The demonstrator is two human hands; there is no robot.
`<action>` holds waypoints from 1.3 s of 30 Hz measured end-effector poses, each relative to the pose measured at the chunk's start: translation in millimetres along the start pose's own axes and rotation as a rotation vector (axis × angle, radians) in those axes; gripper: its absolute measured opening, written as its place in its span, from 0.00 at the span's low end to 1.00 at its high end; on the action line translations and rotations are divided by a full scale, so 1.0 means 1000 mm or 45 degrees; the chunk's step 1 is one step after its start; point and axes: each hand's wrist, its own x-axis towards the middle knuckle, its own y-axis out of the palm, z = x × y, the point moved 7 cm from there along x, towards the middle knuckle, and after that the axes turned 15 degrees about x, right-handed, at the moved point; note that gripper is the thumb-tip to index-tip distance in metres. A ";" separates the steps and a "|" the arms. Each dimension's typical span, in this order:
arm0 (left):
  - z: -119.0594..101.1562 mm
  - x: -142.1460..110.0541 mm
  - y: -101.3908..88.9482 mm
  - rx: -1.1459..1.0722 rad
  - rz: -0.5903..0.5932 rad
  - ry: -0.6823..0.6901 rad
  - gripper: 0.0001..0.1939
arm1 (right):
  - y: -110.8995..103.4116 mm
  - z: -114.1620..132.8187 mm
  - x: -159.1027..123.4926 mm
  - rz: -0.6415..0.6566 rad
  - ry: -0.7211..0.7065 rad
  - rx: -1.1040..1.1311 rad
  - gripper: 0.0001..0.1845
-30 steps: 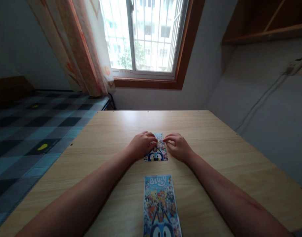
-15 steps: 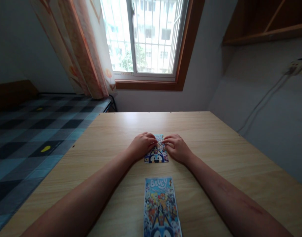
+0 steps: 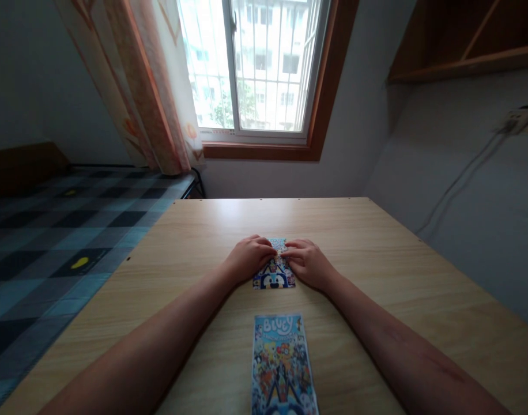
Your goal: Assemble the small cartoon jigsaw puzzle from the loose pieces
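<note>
A small Bluey picture card [image 3: 274, 281] lies flat on the table, printed with a blue dog's face and a crowd of small figures. From the left side my left hand [image 3: 252, 256] reaches over it, fingers bent together and tips on its upper half. My right hand [image 3: 308, 260] mirrors it from the right, with thumb and fingertips drawn together on the card. The fingertips almost meet; anything pinched there is too small to make out. Nearer to me lies a larger Bluey sheet [image 3: 281, 357] with a similar design, its bottom cut off by the frame; neither hand touches it.
The pale wooden table [image 3: 376, 276] reaches back towards a barred window [image 3: 268, 75]. On the left is a bed with a checked cover [image 3: 95, 219] beside a curtain [image 3: 147, 98]. A cable [image 3: 458, 173] runs down the right wall, below a wooden shelf [image 3: 467, 66].
My right fingertips have shifted slightly inward, closer to the left ones. The whole view has tilted up a little; card and sheet lie where they were.
</note>
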 end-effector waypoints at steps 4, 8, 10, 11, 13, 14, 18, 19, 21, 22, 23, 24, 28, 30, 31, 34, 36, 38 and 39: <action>0.004 -0.001 0.002 -0.032 -0.006 -0.031 0.12 | 0.000 0.000 0.000 -0.010 -0.026 0.006 0.14; 0.007 -0.002 0.005 -0.049 0.010 -0.042 0.16 | -0.001 0.001 -0.001 -0.012 -0.031 0.007 0.13; 0.007 -0.002 0.006 -0.042 0.018 -0.047 0.17 | -0.002 0.002 -0.001 -0.016 -0.027 0.002 0.13; 0.007 -0.001 0.006 -0.037 0.023 -0.048 0.18 | -0.002 0.002 -0.001 -0.016 -0.024 -0.002 0.13; 0.006 -0.001 0.005 -0.025 0.032 -0.046 0.18 | -0.002 0.003 -0.001 -0.007 -0.018 -0.016 0.14; 0.005 -0.001 0.004 -0.019 0.037 -0.041 0.18 | -0.002 0.003 -0.001 0.002 -0.016 -0.027 0.14; 0.000 -0.001 0.001 0.033 0.050 -0.008 0.15 | 0.000 0.005 0.000 0.032 -0.017 -0.086 0.13; -0.001 -0.001 0.000 0.053 0.054 0.002 0.15 | 0.001 0.007 0.000 0.045 -0.022 -0.101 0.13; -0.003 -0.001 0.000 0.084 0.065 0.020 0.14 | 0.002 0.009 0.000 0.075 -0.037 -0.127 0.13; -0.003 -0.001 0.000 0.091 0.070 0.026 0.15 | 0.002 0.010 0.000 0.088 -0.046 -0.139 0.13; -0.002 -0.002 0.001 0.092 0.072 0.026 0.15 | 0.002 0.011 -0.001 0.098 -0.053 -0.149 0.13; -0.002 -0.002 0.001 0.087 0.071 0.023 0.15 | 0.002 0.011 -0.001 0.106 -0.060 -0.155 0.13; 0.001 -0.002 0.002 0.063 0.070 0.006 0.16 | 0.000 0.012 -0.001 0.124 -0.071 -0.148 0.13; 0.000 -0.001 0.002 0.062 0.076 0.000 0.16 | 0.000 0.012 -0.001 0.129 -0.069 -0.149 0.13; -0.001 0.000 0.001 0.064 0.081 0.001 0.17 | 0.000 0.013 -0.001 0.133 -0.068 -0.151 0.13; -0.006 0.002 -0.001 0.100 0.116 0.003 0.16 | 0.000 0.013 -0.001 0.145 -0.066 -0.154 0.14; -0.009 0.003 -0.002 0.142 0.148 0.009 0.15 | -0.001 0.013 -0.001 0.143 -0.057 -0.148 0.13; -0.011 0.003 -0.002 0.168 0.154 0.026 0.15 | -0.002 0.012 -0.001 0.142 -0.043 -0.141 0.13; -0.011 0.003 -0.002 0.169 0.143 0.035 0.14 | -0.002 0.011 -0.002 0.144 -0.036 -0.138 0.13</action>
